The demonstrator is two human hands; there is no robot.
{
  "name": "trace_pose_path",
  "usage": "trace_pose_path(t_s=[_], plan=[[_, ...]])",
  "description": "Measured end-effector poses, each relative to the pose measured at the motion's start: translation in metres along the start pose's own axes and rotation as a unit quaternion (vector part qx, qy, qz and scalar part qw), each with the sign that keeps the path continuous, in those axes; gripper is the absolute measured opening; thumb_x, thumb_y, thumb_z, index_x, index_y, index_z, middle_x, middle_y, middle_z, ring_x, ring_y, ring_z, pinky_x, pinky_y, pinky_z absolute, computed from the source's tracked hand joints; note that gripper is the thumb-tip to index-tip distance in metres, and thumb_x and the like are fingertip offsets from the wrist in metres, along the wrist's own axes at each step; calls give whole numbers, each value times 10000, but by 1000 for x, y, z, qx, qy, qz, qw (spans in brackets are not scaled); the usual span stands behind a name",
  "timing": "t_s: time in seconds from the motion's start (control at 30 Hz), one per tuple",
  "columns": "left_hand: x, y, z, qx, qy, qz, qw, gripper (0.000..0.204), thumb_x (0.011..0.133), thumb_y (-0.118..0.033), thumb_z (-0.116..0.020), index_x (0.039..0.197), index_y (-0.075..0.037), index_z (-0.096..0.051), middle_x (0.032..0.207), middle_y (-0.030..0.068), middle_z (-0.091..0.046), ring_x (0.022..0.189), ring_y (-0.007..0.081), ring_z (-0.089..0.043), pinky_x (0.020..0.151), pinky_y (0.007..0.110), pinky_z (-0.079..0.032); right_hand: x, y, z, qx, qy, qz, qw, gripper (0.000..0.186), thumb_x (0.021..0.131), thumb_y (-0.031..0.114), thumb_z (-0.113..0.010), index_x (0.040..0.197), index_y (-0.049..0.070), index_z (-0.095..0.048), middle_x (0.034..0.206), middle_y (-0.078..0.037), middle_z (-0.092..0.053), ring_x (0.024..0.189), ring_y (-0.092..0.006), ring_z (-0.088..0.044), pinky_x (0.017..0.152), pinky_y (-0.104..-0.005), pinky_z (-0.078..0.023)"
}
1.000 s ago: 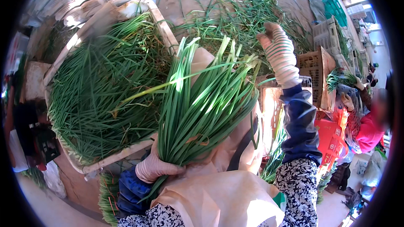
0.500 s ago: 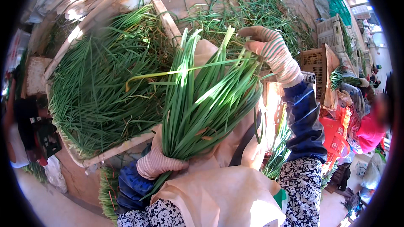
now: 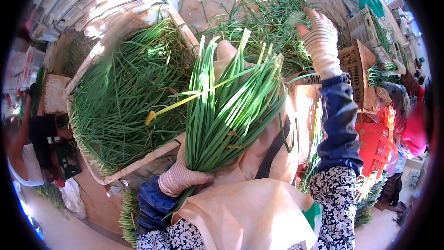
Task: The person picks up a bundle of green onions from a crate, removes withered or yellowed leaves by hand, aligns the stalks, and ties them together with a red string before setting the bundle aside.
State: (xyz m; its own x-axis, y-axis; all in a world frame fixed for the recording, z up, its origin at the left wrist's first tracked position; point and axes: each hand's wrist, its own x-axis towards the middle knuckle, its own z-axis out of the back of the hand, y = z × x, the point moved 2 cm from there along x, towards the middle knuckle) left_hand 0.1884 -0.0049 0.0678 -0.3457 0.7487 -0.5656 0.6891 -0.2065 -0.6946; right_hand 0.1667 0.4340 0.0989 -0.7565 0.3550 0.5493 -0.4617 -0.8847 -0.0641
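A thick bunch of garlic chives (image 3: 236,111), long flat green leaves with pale cut ends upward, leans across my lap. My left hand (image 3: 182,178), in a striped knit glove, is closed round the lower, leafy end of the bunch. One long yellowing leaf (image 3: 173,106) lies across the front of it. My right hand (image 3: 319,41), in a matching glove, is stretched out over a heap of loose leaves (image 3: 268,23) on the ground. Its thumb and fingers are apart, slightly blurred, with only a greenish smear by the fingertips.
A large pale crate (image 3: 138,159) full of garlic chives stands at the left. To the right are a brown plastic crate (image 3: 350,67), a red bag (image 3: 372,146) and tied bundles (image 3: 370,201). A person (image 3: 23,157) sits at far left; a person in pink (image 3: 414,134) is at far right.
My right hand has left the pale ends of the bunch and moved away, up and right over the heap. My left hand keeps its hold. The yellow leaf has shifted.
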Motion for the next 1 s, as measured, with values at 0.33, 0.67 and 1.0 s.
trace_pose_path(t_s=[0.33,0.67,1.0], plan=[[11,-4,-12,1,24,-44,999,843,631,81,-736,1409,-59,-443,1102,81,-662,723,107,-622,504,220,-493,-48,125,6,537,397,-124,734,367,816,244,-762,1048,-28,-677,861,-56,-664,808,-134,-607,736,-296,-490],[16,-8,-2,-82,45,56,994,1000,569,63,-804,1439,-87,-335,1393,119,-516,1293,245,-499,1108,396,-382,-50,93,6,498,371,-16,784,271,906,224,-661,1032,-15,-679,897,-107,-640,854,-189,-621,811,-306,-487],[21,-24,-15,-64,61,80,993,961,550,108,-749,1427,-42,-385,1384,155,-532,1247,232,-539,965,324,-506,11,-41,-17,70,77,-157,982,276,849,321,-650,962,79,-720,873,-197,-691,800,-357,-672,784,-428,-541]])
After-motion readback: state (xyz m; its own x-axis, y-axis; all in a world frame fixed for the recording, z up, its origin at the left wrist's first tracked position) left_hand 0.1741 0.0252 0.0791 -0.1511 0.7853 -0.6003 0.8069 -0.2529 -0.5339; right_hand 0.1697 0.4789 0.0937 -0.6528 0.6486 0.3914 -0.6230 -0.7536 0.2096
